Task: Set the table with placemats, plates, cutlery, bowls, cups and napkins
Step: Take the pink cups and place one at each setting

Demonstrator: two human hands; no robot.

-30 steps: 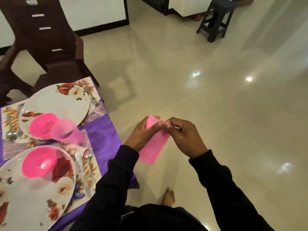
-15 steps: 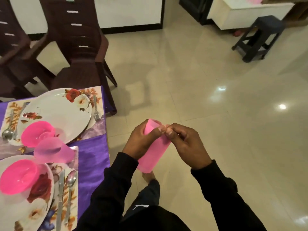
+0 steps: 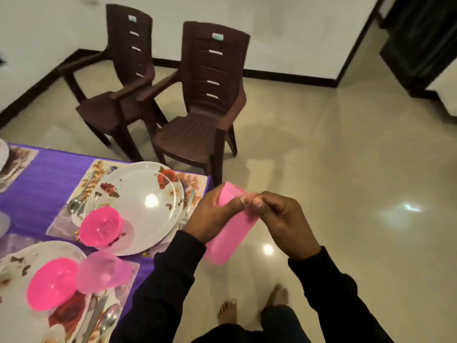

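Note:
A pink folded napkin point(image 3: 228, 237) hangs over the floor, just right of the table's corner. My left hand point(image 3: 212, 214) grips its upper part and my right hand point(image 3: 279, 219) pinches its top edge. On the purple tablecloth point(image 3: 47, 184) lie floral placemats. The far placemat point(image 3: 195, 184) carries a white floral plate point(image 3: 146, 194) with a pink bowl point(image 3: 101, 226) on its rim, a spoon point(image 3: 75, 205) on its left and a fork point(image 3: 188, 206) on its right. The near plate point(image 3: 42, 253) holds another pink bowl point(image 3: 52, 283); a translucent pink cup point(image 3: 103, 271) stands beside it, with cutlery point(image 3: 103, 318) below.
Two brown plastic chairs point(image 3: 197, 115) stand on the tiled floor beyond the table's far edge. My bare feet point(image 3: 252, 308) are on the floor to the table's right. A dark cabinet point(image 3: 420, 40) is at the far right.
The view has swung left and up, bringing both chairs and more of the table into sight. Both hands still hold the napkin in the same grip, now closer to the table's corner.

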